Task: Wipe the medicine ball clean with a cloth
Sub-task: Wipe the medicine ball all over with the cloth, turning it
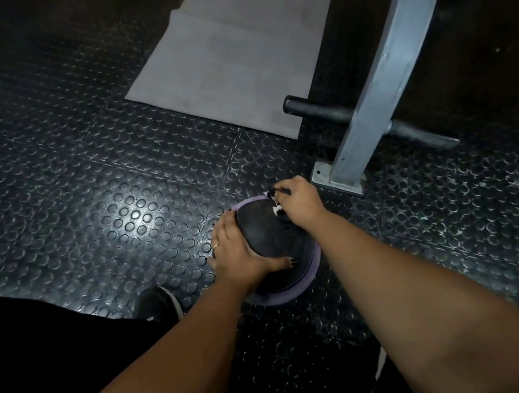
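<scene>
A black medicine ball [272,236] with a purple band rests on the studded rubber floor, low in the middle of the head view. My left hand [241,252] lies flat against its left side, fingers spread, a ring on one finger. My right hand [299,205] presses on the ball's far upper right, fingers closed on a small dark cloth [277,209] with white marks. Most of the cloth is hidden under the hand.
A grey steel post [380,75] on a bolted foot plate stands just right of the ball, with a black crossbar [316,110] through it. A grey mat [230,55] lies beyond. My dark shoe [159,303] is left of the ball.
</scene>
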A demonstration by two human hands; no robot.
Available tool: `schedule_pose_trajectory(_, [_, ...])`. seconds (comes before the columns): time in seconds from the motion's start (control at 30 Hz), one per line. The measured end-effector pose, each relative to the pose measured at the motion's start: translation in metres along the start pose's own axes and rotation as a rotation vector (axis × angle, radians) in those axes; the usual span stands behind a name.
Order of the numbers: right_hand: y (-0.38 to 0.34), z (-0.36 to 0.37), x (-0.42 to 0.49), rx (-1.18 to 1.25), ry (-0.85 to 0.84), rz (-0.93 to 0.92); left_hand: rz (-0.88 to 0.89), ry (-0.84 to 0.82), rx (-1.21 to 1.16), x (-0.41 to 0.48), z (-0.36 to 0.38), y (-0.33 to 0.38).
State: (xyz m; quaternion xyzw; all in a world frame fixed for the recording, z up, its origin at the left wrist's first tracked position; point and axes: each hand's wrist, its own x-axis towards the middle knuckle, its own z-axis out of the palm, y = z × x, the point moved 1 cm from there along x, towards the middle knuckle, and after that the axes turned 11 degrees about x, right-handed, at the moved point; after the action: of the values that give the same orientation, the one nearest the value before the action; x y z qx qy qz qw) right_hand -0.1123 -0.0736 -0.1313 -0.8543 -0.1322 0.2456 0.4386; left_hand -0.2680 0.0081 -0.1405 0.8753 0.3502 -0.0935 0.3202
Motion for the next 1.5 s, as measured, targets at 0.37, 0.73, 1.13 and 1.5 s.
schedule_pose_trajectory(0.37, [0.011,0.007,-0.103,0.168,0.059,-0.193,0.005,-0.006,-0.187,0.034,-0.006,-0.026])
schedule_pose_trajectory(0.73, [-0.015,0.020,-0.004,-0.040,-0.014,-0.087,0.079,0.019,-0.232,0.023,-0.006,-0.033])
schedule_pose_trajectory(1.13, [0.003,0.006,-0.045,0.044,0.026,-0.202,0.044,-0.057,-0.214,0.032,-0.016,-0.025])
schedule_pose_trajectory(1.5, [0.011,0.012,-0.069,0.019,0.120,-0.379,-0.004,-0.016,-0.286,0.043,-0.018,-0.018])
